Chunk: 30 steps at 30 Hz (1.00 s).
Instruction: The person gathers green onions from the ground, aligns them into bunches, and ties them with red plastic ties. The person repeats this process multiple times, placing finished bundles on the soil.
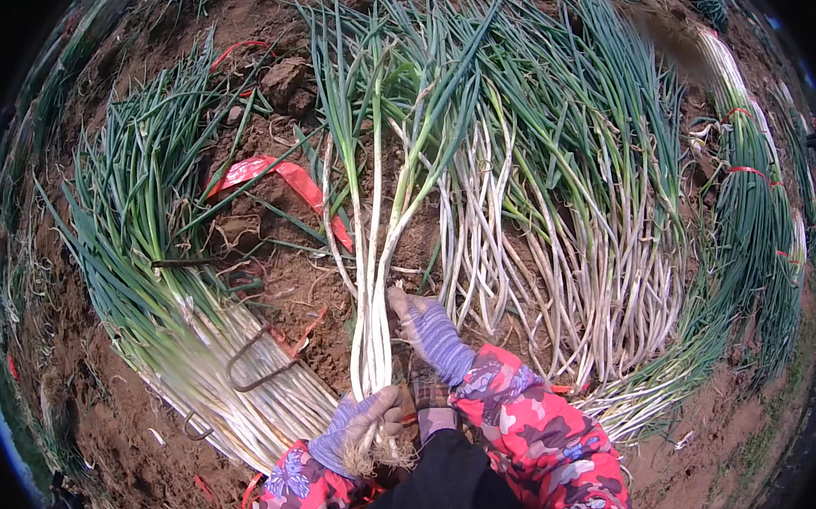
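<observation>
Gloved, my left hand (372, 415) is closed around the white root ends of a small bunch of green onions (375, 323), whose roots hang below the fist. The bunch stands out straight ahead of me, its green leaves spreading at the far end. My right hand (404, 311), also gloved, touches the right side of the white stalks higher up; how its fingers close is partly hidden. To the left lies a large pile of green onions (230, 355) with a bent metal rod (257, 386) on top. Loose green onions (591, 267) lie spread out at the right.
Red plastic tape (300, 179) lies on the brown soil (293, 275) beyond the left pile. Tied bundles of green onions (752, 207) with red bands lie at the far right. A clod of earth (285, 79) is at the upper left.
</observation>
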### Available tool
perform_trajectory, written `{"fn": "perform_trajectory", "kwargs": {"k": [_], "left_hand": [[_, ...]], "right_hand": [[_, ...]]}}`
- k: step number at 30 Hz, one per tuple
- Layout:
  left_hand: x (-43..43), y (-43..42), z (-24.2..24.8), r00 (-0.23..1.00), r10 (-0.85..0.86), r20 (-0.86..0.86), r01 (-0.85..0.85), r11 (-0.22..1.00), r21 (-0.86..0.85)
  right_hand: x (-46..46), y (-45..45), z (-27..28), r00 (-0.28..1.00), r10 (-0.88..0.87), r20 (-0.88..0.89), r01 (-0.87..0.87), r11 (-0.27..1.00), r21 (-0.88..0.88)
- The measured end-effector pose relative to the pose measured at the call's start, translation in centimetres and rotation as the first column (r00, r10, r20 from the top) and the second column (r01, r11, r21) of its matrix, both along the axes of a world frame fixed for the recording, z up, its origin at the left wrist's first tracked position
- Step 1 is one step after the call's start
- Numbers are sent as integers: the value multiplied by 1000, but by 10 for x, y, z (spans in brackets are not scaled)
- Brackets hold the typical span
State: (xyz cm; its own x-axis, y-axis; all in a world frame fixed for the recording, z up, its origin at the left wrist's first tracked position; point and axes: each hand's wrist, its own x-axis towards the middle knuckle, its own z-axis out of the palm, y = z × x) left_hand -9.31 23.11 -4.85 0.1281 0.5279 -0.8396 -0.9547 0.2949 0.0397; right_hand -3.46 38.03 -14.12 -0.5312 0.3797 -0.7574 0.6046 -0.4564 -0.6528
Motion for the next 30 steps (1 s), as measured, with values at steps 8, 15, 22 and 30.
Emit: {"fn": "perform_trajectory", "kwargs": {"k": [8,15,22,30], "left_hand": [[-33,36,21,712,34,-702,29,996,78],[-18,7,-35,950,53,-309,-80,994,-76],[-14,1,-22,878,332,-345,-229,924,307],[10,56,-17,866,1,-500,128,966,225]], "right_hand": [[50,144,-91,945,-107,308,-128,746,653],[62,167,-68,967,-218,129,94,782,617],[46,153,-7,852,123,509,-439,697,567],[7,86,64,984,36,-175,-63,986,-153]]}}
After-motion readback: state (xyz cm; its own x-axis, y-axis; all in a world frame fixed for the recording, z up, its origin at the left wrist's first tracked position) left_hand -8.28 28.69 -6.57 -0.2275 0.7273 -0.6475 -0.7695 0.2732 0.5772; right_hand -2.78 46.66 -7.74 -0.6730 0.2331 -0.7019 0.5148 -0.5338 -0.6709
